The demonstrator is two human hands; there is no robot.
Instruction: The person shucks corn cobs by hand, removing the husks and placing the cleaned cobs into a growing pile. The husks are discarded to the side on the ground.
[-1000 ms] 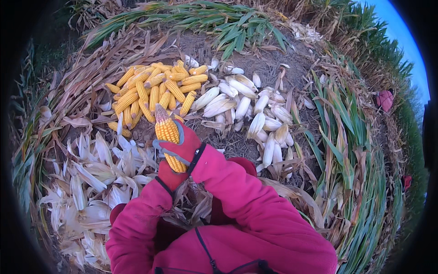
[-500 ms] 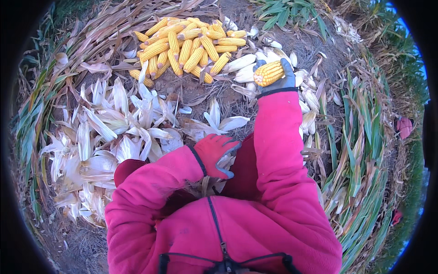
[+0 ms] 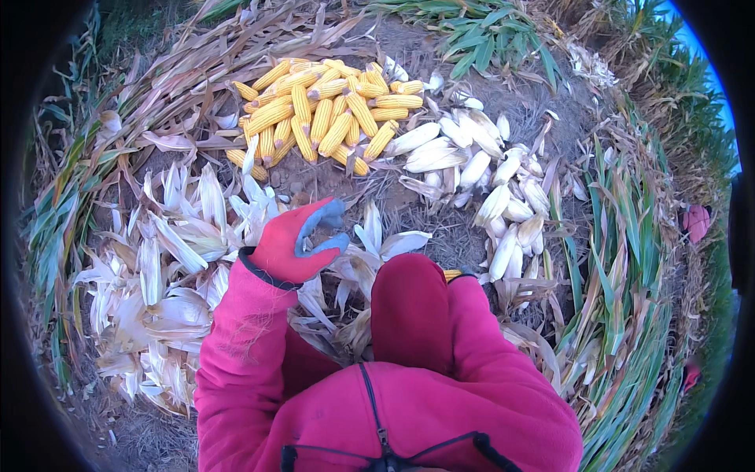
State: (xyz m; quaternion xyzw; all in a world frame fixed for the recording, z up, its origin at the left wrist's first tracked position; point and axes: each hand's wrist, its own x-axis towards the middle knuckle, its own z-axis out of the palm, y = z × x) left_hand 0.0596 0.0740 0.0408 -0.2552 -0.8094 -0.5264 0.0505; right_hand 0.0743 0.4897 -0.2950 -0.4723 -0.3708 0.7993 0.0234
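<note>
The left hand (image 3: 295, 244), in a red glove, hangs loosely open at frame centre, holding nothing, above pale husks (image 3: 169, 259). The right hand is hidden behind the red sleeve (image 3: 472, 330); its grip cannot be told. Husked yellow cobs (image 3: 326, 118) are piled at upper centre.

Dry papery husks (image 3: 169, 259); knit cloth glove (image 3: 295, 244).

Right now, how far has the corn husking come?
Done: a pile of husked yellow cobs lies on the soil, with stripped husks spread at the left. In hand: the left hand is raised, its grip empty; the right hand is hidden behind the sleeve. Left: many unhusked ears wait at the right.
</note>
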